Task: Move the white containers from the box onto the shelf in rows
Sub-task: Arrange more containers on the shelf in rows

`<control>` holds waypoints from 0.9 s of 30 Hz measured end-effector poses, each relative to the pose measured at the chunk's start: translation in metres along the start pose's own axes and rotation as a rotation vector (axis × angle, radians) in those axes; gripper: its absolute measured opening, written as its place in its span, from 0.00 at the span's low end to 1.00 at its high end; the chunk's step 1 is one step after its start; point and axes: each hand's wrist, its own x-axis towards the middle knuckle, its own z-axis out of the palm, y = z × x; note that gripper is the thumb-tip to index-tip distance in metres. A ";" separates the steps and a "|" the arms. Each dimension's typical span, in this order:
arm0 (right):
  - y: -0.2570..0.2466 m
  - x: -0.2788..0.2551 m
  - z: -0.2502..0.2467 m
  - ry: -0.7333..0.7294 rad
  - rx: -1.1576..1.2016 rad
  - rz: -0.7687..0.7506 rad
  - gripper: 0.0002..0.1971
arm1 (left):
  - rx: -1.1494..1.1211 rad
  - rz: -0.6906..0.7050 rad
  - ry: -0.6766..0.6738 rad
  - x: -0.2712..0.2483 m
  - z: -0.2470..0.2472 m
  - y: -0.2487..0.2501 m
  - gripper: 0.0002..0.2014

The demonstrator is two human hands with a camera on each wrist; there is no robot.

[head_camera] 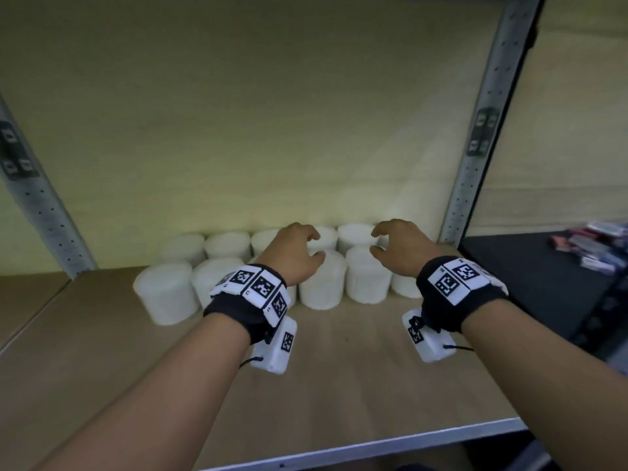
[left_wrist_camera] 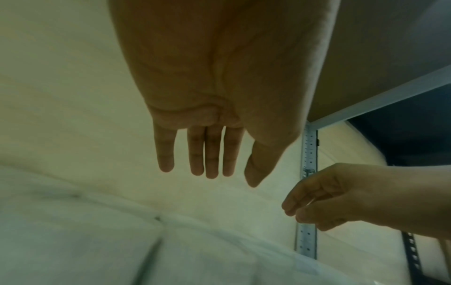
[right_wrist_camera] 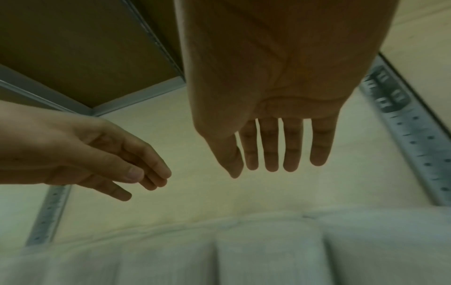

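Head view: the white containers [head_camera: 323, 283] stand in two rows toward the back of the wooden shelf [head_camera: 339, 368], at about 12 o'clock from the person. The back row runs along the pale rear wall and the front row stands just before it, the tubs close side by side. The left hand [head_camera: 294, 254] hovers over the middle of the rows with fingers loosely spread and holds nothing. The right hand [head_camera: 399, 246] hovers beside it at 3 o'clock, fingers also relaxed and apart, gripping nothing. Both wrists wear dark bands with black-and-white marker tiles [head_camera: 258, 283]. A perforated metal upright [head_camera: 475, 147] rises at 1 o'clock.

Left wrist view: the left hand [left_wrist_camera: 219, 86] shows its palm with straight, slightly parted fingers [left_wrist_camera: 212, 154]; blurred white containers [left_wrist_camera: 97, 241] lie below at 6 o'clock. The right hand [left_wrist_camera: 341, 196] sits at 4 o'clock.

Right wrist view: the right hand [right_wrist_camera: 280, 77] has straight, spread fingers [right_wrist_camera: 292, 146] above white containers [right_wrist_camera: 268, 256]; the left hand [right_wrist_camera: 85, 154] reaches in at 9 o'clock, fingers loose.
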 end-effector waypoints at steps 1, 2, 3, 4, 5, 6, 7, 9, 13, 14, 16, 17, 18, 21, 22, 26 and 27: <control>0.011 0.000 -0.004 -0.001 -0.005 0.026 0.19 | -0.012 0.015 -0.007 0.005 0.007 0.010 0.21; 0.021 0.000 -0.007 -0.003 -0.012 0.049 0.19 | -0.025 0.028 -0.015 0.009 0.014 0.018 0.21; 0.031 0.001 -0.009 -0.005 -0.021 0.070 0.19 | -0.033 0.037 -0.026 0.013 0.020 0.026 0.21; 0.041 0.001 -0.011 -0.010 -0.030 0.092 0.19 | -0.033 0.045 -0.041 0.017 0.027 0.034 0.22; 0.050 0.002 -0.011 -0.020 -0.041 0.117 0.19 | -0.029 0.052 -0.058 0.020 0.034 0.041 0.23; 0.059 0.003 -0.011 -0.035 -0.057 0.141 0.19 | -0.025 0.058 -0.072 0.024 0.041 0.047 0.23; 0.067 0.004 -0.011 -0.051 -0.080 0.157 0.19 | -0.019 0.061 -0.083 0.027 0.048 0.053 0.24; 0.079 0.006 -0.009 -0.078 -0.124 0.174 0.20 | 0.008 0.067 -0.102 0.032 0.062 0.064 0.25; 0.090 0.013 -0.001 -0.106 -0.159 0.205 0.25 | 0.105 0.067 -0.144 0.045 0.084 0.074 0.25; 0.091 0.015 0.001 -0.110 -0.169 0.218 0.26 | 0.129 0.057 -0.154 0.047 0.088 0.074 0.25; 0.092 0.018 0.008 -0.115 -0.220 0.225 0.29 | 0.175 0.024 -0.171 0.051 0.095 0.073 0.26; 0.092 0.020 0.010 -0.112 -0.260 0.221 0.30 | 0.192 0.011 -0.168 0.052 0.098 0.071 0.26; 0.093 0.021 0.012 -0.109 -0.293 0.218 0.30 | 0.200 0.004 -0.164 0.054 0.100 0.070 0.26; 0.097 0.026 0.017 -0.097 -0.311 0.213 0.31 | 0.175 -0.002 -0.156 0.059 0.104 0.066 0.26; 0.097 0.027 0.016 -0.094 -0.314 0.212 0.31 | 0.162 -0.001 -0.155 0.059 0.103 0.065 0.27; 0.095 0.033 0.018 -0.107 -0.324 0.194 0.29 | 0.139 0.004 -0.142 0.059 0.104 0.062 0.26; 0.095 0.034 0.018 -0.106 -0.326 0.185 0.28 | 0.138 0.006 -0.137 0.059 0.105 0.061 0.26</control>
